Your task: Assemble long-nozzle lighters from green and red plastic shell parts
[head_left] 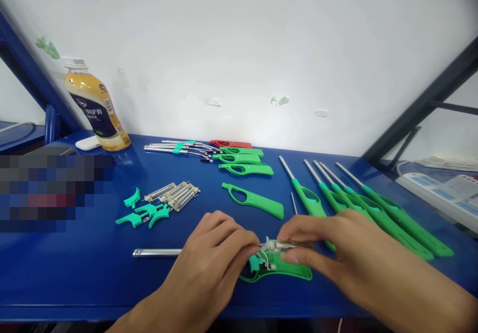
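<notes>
My right hand (328,243) pinches a clear fuel tank (275,245) of a lighter between thumb and forefinger, just above an open green lighter handle half (295,269). My left hand (218,253) is closed at the tank's nozzle end; its fingertips hide what they grip. White wires (266,259) and a teal trigger (255,263) show in the handle half below. A metal lighter tube (157,253) sticks out to the left from behind my left hand.
Loose teal triggers (149,213) and several fuel tanks (179,195) lie left. Behind are wired metal tubes (168,148), green handle shells (254,201) and a red shell (231,144). Several assembled lighters (358,198) lie right. A drink bottle (97,109) stands at the back left.
</notes>
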The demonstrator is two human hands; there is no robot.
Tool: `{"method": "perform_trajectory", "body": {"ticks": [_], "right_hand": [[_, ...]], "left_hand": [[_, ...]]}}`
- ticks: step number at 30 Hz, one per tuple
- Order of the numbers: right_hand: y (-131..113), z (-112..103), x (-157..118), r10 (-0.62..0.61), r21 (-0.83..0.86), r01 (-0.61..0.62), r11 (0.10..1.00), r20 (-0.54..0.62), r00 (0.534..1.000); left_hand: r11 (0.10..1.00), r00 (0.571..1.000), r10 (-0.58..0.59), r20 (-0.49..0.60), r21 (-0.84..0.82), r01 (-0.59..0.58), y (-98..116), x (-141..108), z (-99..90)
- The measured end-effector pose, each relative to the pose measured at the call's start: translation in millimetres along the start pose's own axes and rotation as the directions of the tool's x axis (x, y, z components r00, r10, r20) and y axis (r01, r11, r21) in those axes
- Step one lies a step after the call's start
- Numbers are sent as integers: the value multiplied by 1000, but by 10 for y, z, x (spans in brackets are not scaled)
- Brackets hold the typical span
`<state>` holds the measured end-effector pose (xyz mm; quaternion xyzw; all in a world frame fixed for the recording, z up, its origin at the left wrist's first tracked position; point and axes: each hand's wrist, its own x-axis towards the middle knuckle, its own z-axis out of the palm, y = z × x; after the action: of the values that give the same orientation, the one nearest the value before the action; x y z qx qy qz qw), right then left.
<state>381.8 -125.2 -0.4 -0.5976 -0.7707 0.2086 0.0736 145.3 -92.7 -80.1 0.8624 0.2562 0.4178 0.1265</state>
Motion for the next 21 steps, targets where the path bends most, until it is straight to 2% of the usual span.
{"method": "perform_trajectory", "body": {"ticks": [3,9,21], "right_hand": [[4,19,9,-22,-17,22,1000,-3,1000],[15,51,-3,-135,-78,128,989,-102,986],[13,87,-10,-195,-80,186,979,-128,972]], "left_hand": [[1000,1000,13,11,-14,-13,-13,-4,10],[999,998,42,39,-24,-41,-15,-20,18],[999,999,42,27,5,-42,-8,-13,7]]}}
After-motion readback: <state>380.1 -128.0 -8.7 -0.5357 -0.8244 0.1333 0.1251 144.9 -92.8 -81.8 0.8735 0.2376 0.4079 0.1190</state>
